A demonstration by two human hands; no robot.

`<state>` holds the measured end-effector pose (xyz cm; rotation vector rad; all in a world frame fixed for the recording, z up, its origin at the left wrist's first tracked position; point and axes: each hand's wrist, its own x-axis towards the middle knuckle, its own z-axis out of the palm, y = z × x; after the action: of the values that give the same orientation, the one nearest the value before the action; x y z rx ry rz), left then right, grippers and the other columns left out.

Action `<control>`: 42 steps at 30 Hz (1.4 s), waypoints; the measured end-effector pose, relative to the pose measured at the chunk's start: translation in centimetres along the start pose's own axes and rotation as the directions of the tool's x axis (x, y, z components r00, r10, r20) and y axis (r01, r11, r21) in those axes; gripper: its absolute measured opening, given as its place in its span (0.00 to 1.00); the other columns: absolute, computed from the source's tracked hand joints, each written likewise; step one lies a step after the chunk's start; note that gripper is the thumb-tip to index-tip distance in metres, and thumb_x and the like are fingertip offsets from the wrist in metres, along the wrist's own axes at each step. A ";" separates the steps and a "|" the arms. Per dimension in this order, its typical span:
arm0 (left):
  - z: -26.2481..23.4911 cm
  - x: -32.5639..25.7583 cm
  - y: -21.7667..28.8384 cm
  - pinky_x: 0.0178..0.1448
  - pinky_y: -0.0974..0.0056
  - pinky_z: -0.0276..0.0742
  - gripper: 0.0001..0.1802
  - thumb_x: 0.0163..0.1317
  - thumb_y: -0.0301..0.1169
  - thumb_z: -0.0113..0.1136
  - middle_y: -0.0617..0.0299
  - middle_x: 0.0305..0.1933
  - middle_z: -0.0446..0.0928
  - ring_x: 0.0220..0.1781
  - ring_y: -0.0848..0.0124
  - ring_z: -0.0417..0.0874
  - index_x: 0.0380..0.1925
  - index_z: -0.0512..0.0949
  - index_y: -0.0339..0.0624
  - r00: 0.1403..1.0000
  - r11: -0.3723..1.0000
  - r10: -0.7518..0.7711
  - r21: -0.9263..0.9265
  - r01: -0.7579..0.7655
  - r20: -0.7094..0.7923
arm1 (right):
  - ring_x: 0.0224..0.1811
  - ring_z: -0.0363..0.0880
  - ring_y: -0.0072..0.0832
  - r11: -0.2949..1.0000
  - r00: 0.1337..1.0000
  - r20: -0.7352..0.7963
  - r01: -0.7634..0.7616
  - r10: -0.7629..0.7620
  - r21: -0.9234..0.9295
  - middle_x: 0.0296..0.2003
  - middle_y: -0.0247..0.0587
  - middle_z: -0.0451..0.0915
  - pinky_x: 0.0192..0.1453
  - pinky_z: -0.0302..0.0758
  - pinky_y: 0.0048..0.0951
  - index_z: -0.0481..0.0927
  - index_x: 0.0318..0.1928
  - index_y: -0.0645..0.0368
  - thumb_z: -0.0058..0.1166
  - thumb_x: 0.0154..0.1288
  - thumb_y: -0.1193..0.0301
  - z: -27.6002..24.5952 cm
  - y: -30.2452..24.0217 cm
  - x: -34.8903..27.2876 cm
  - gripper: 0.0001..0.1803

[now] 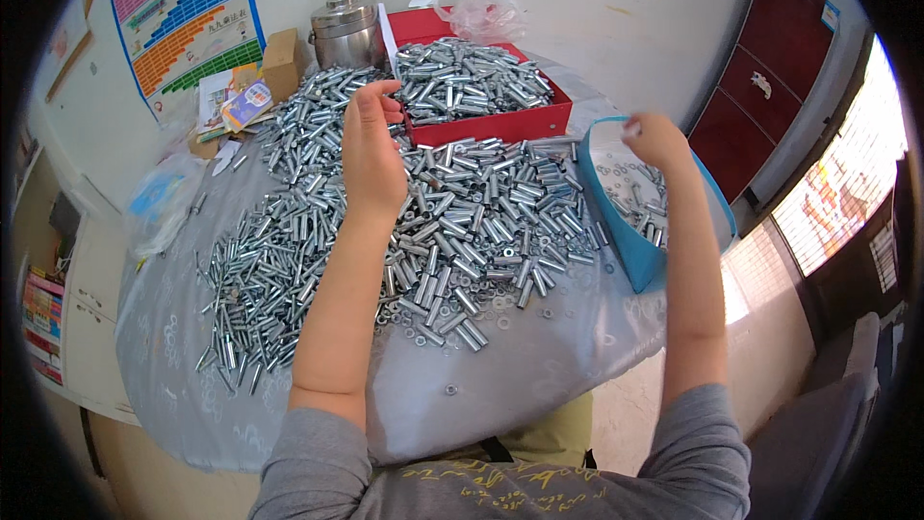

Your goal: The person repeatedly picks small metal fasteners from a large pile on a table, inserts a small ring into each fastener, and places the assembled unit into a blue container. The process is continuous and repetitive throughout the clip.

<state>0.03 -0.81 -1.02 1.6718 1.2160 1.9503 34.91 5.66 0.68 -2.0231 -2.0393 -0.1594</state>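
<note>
My left hand [373, 149] is raised above the heap of metal sleeves [462, 231], fingers loosely bent and slightly apart, with nothing visible in it. Over the blue fabric bin [626, 248] at the right, my right hand [658, 142] is closed. A small pale spot shows at its fingertips, too blurred to name. Inside that bin lie small washers [616, 173] and a few metal sleeves, partly hidden by my right forearm. Thinner bolt-like metal pieces [245, 274] spread across the left of the heap.
Behind the heap stands a red box [491, 128] full of metal pieces. A steel pot [345, 31], a cardboard box [282, 65] and booklets [246, 104] are at the back left. A plastic bag [166, 202] lies near the left table edge. Loose washers [450, 389] lie in front.
</note>
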 end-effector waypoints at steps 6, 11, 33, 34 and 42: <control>0.1 -0.2 0.6 0.34 0.72 0.65 0.31 0.67 0.53 0.23 0.65 0.35 0.68 0.37 0.75 0.70 0.43 0.73 0.43 1.000 1.000 -0.013 -0.006 0.013 -0.002 | 0.35 0.78 0.35 0.934 0.646 0.746 -0.344 0.160 0.097 0.29 0.36 0.80 0.33 0.77 0.40 0.80 0.37 0.54 0.63 0.47 0.61 5.0 8.6 0.3 0.16; -0.4 -0.2 0.5 0.34 0.73 0.64 0.30 0.68 0.51 0.23 0.64 0.36 0.67 0.37 0.75 0.69 0.43 0.72 0.43 1.000 1.000 -0.008 -0.013 0.007 -0.011 | 0.31 0.78 0.35 0.896 0.787 0.588 -0.383 0.188 0.226 0.29 0.41 0.80 0.33 0.77 0.36 0.78 0.36 0.61 0.64 0.49 0.60 5.6 7.6 -1.5 0.19; -0.1 -0.8 1.2 0.33 0.73 0.66 0.32 0.67 0.55 0.23 0.64 0.35 0.68 0.35 0.75 0.70 0.46 0.71 0.42 0.998 0.998 -0.005 -0.066 0.010 0.069 | 0.31 0.73 0.31 0.756 0.972 -0.154 0.233 -0.175 0.612 0.28 0.45 0.76 0.38 0.69 0.32 0.71 0.36 0.67 0.41 0.66 0.59 -0.6 -7.8 -0.5 0.19; 0.0 -0.9 1.5 0.33 0.74 0.66 0.33 0.67 0.55 0.23 0.64 0.35 0.68 0.35 0.75 0.70 0.46 0.70 0.41 0.999 0.994 -0.004 -0.106 0.010 0.054 | 0.30 0.71 0.26 0.663 0.980 -0.029 0.154 -0.195 0.733 0.29 0.43 0.76 0.35 0.69 0.30 0.70 0.38 0.67 0.43 0.66 0.60 -1.4 -11.4 -1.4 0.19; -1.4 -0.7 4.5 0.31 0.61 0.70 0.41 0.61 0.64 0.23 0.56 0.27 0.76 0.31 0.61 0.78 0.51 0.66 0.37 0.994 0.943 0.108 0.317 -0.100 -0.009 | 0.35 0.69 0.24 -0.104 0.874 -0.281 0.261 -0.397 0.960 0.31 0.40 0.73 0.41 0.67 0.26 0.70 0.37 0.66 0.40 0.67 0.69 0.6 -25.3 -7.3 0.11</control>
<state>0.24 -4.52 1.91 1.9034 1.5485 1.9215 9.61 -1.73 0.88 -0.4833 -1.6371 1.0920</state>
